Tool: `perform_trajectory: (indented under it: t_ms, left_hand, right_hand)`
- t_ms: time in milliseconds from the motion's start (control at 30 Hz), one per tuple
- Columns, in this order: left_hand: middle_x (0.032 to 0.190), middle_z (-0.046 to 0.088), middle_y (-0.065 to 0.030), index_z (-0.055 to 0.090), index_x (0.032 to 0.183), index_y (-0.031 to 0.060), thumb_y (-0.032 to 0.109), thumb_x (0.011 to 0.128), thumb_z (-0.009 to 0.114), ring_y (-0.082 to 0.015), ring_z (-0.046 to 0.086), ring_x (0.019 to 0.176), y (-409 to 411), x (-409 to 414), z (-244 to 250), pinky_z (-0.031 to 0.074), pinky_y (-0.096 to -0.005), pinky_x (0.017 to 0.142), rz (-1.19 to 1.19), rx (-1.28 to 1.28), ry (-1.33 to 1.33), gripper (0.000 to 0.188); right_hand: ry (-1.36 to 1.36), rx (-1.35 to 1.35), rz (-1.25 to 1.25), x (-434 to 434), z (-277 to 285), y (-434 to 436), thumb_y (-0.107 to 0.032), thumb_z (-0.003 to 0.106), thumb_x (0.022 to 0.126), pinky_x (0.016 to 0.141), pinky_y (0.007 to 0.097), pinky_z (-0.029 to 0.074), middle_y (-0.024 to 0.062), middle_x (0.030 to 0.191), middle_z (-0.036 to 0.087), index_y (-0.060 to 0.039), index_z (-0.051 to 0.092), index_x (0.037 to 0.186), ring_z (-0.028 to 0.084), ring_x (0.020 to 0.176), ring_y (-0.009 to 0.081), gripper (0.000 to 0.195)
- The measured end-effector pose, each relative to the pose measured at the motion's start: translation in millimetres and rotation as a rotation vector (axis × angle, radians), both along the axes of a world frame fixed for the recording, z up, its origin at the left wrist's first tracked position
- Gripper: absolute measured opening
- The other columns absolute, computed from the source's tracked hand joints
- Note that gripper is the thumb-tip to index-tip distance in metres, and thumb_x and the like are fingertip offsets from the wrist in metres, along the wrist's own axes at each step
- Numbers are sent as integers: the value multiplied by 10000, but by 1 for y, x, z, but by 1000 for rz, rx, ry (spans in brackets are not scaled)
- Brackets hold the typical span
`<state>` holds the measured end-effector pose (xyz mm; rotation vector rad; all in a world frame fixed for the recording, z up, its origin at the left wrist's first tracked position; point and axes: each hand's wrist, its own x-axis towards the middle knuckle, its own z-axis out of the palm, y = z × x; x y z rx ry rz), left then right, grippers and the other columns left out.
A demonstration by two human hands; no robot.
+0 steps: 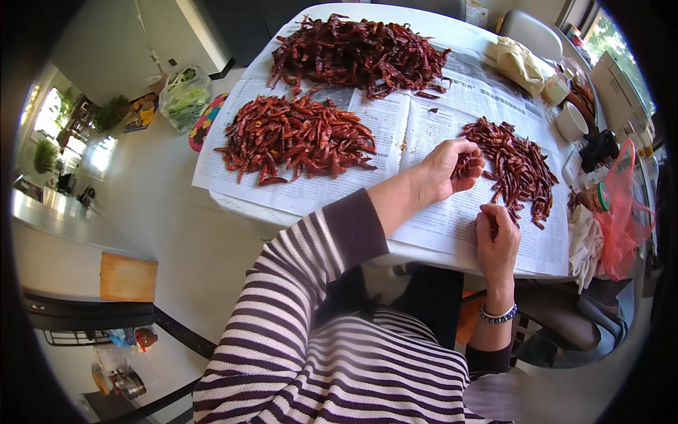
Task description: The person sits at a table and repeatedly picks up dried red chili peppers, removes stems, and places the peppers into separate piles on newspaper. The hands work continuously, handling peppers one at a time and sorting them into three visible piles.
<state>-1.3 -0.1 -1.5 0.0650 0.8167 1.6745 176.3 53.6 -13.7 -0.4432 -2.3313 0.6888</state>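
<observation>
My left hand (456, 168) is curled around several dried red chilies (462, 165) above the newspaper (424, 119). Closer to the table's near edge, my right hand (498, 233) has its fingers closed, with dark red chili showing between thumb and fingers. Just beyond both hands lies a smaller pile of dried chilies (522, 172) on the right. At the left spreads a brighter pile of dried chilies (302, 138). Behind it, the largest and darkest heap of dried chilies (355, 55) covers the far part of the paper.
Along the table's right side are a cloth bag (519, 63), a white cup (572, 121), a green-lidded jar (596, 197), a red plastic bag (619, 228) and a cloth (585, 244). A clear bag of green vegetables (185, 98) stands on the floor at left.
</observation>
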Motion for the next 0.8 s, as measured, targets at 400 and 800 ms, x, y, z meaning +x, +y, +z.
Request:
perform_trajectory:
  t_ms: [400,800]
  left_hand:
    - [718,606,-20,643,921,39,174,886,622,-89,517,514,-56,-48,5,428,-217,470,86,-136,1401,141]
    - [869,677,-108,694,861,65,191,860,565,-287,651,828,-137,-108,38,515,-419,769,-69,-590,2325,180]
  right_hand:
    - [29,96,33,-3,-3,2,28,587,814,639,352,490,161,785,601,20,580,885,614,708,318,72]
    - [38,94,33,-2,-3,4,33,582,802,623,361,489,152,787,608,13,577,867,616,705,311,68]
